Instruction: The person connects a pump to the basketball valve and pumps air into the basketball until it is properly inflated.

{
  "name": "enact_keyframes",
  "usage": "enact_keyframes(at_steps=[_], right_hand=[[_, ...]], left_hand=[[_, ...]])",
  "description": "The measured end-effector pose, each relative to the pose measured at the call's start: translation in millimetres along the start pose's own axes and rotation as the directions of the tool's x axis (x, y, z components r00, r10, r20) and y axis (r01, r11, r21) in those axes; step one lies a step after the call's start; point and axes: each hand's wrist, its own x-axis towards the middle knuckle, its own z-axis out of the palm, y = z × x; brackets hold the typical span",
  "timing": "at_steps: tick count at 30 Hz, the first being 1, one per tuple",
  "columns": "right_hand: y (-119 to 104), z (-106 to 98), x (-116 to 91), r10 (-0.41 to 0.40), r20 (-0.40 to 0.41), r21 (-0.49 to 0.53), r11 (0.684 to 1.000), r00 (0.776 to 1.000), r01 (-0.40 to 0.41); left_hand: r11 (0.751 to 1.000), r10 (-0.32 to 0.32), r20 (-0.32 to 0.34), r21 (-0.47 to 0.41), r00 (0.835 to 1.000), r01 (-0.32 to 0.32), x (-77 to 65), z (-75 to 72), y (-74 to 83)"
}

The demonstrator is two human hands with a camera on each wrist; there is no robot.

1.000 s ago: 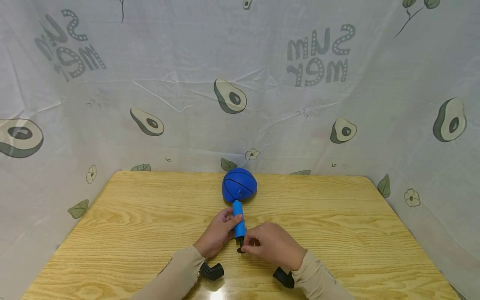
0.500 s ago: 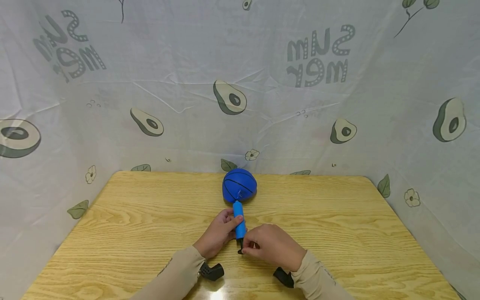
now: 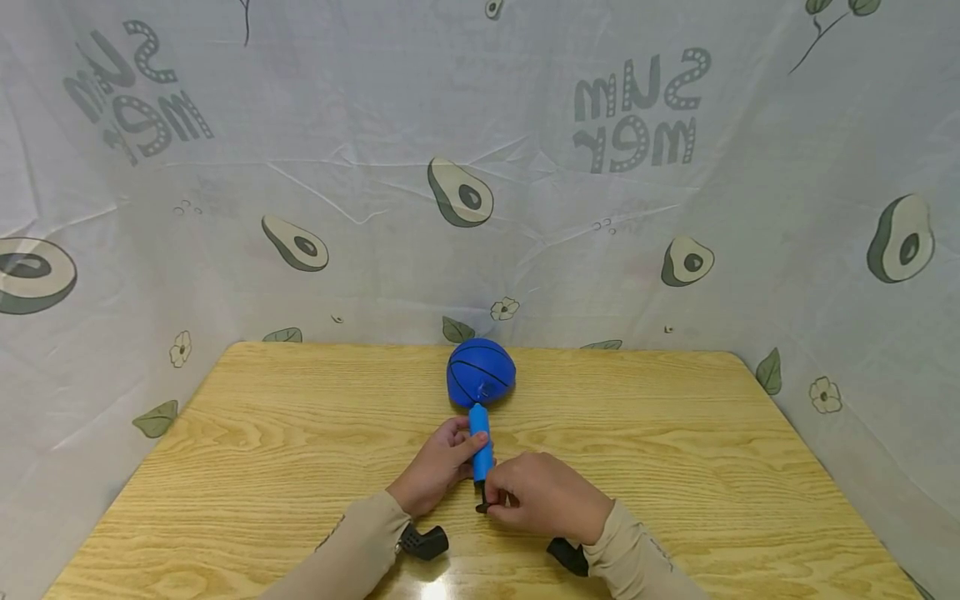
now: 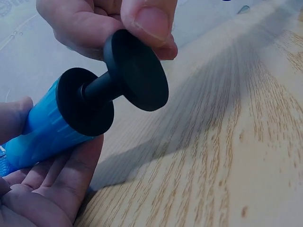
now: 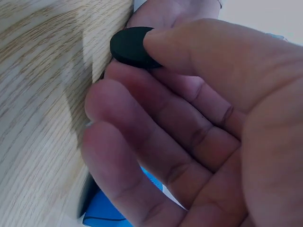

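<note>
A blue hand pump [image 3: 481, 446] points away from me, its tip at a blue ball [image 3: 482, 371] with black lines and a dented front. My left hand [image 3: 441, 467] grips the pump's barrel, thumb on top and fingers underneath. With thumb and finger, my right hand [image 3: 546, 497] pinches the round black handle [image 4: 138, 71] at the pump's near end. A short stretch of black rod shows between barrel and handle in the left wrist view. Part of the ball [image 5: 106, 210] appears at the bottom of the right wrist view.
Everything is on a wood-grain table [image 3: 300, 433]. A pale curtain [image 3: 375, 208] printed with avocados and leaves hangs behind it and along both sides. Black wrist devices [image 3: 423, 543] sit at the cuffs of both beige sleeves.
The right hand has drawn the handle slightly toward me. The pump and ball have shifted a little nearer and to the right. The left hand keeps its grip.
</note>
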Motion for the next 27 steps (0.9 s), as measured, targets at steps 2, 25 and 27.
enact_keyframes(at_steps=[2,25,27], right_hand=[[0.0,0.0,-0.2,-0.006,0.011,0.003,1.000,1.000,0.006],[-12.6,1.8,-4.5,-0.088,0.178,0.141,0.988,0.980,0.063],[-12.7,1.9,-4.6,-0.120,0.186,0.156,0.983,0.975,0.091]], left_hand=[[1.000,0.004,0.003,0.006,1.000,-0.004,-0.8,1.0,0.9],[1.000,0.002,-0.020,0.014,1.000,-0.001,0.7,1.0,-1.1],[1.000,0.004,-0.024,0.012,1.000,-0.003,1.4,0.2,-2.2]])
